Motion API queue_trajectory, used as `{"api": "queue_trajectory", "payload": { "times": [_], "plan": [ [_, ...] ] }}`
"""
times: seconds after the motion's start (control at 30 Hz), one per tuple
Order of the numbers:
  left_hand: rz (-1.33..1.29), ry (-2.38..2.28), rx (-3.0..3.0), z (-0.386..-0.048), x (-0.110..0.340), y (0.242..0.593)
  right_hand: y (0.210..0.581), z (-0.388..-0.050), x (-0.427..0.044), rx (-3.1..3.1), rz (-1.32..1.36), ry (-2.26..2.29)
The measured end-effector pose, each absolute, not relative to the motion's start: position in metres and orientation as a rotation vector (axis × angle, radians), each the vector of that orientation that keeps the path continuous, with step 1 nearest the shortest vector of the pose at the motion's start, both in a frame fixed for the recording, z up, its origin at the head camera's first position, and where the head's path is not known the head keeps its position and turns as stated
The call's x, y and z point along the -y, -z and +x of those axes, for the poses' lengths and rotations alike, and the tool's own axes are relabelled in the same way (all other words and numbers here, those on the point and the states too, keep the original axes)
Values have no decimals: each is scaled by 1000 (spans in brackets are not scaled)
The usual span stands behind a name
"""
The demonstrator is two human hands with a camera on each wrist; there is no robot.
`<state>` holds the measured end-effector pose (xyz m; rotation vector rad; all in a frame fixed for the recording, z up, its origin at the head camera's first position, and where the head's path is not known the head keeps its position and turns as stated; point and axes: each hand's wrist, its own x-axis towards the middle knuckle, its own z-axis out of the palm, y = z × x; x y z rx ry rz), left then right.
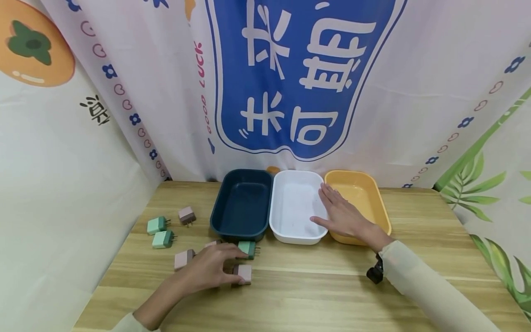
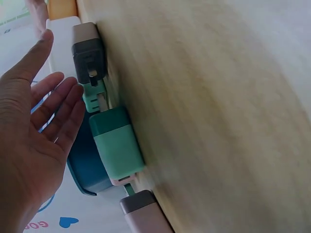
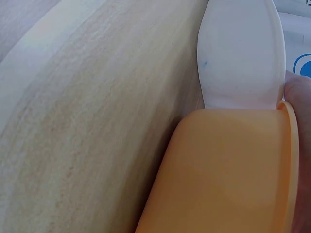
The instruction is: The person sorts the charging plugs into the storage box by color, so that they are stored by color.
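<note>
In the head view, the left hand [image 1: 207,269] hovers low over the table's left side, fingers bent beside a green plug adapter [image 1: 246,249] and thumb by a pink one [image 1: 244,274]; contact is unclear. More pink adapters [image 1: 184,260] lie by its wrist, one partly hidden behind the hand. From the left wrist, the same hand [image 2: 41,124] has its fingers apart and nothing between them, near a green adapter [image 2: 118,148]. The right hand [image 1: 346,217], fingers extended, is over the adjoining rims of a white tray [image 1: 296,240] and a yellow tray [image 1: 383,210].
A dark blue tray [image 1: 238,233] stands left of the white one, the three trays in a row by the back curtain [image 1: 373,138]. Two green adapters [image 1: 156,225] and a pink one [image 1: 186,214] lie at the far left of the wooden table [image 1: 315,295].
</note>
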<state>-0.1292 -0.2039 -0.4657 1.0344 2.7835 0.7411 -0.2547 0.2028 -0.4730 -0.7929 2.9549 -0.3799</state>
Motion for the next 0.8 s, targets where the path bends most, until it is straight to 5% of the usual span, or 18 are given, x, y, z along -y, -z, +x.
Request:
{"api": "queue_trajectory", "payload": {
  "times": [0.8],
  "plan": [
    [986, -645, -2716, -128, 205, 477, 474, -255, -203, -2960, -796, 396]
  ]
}}
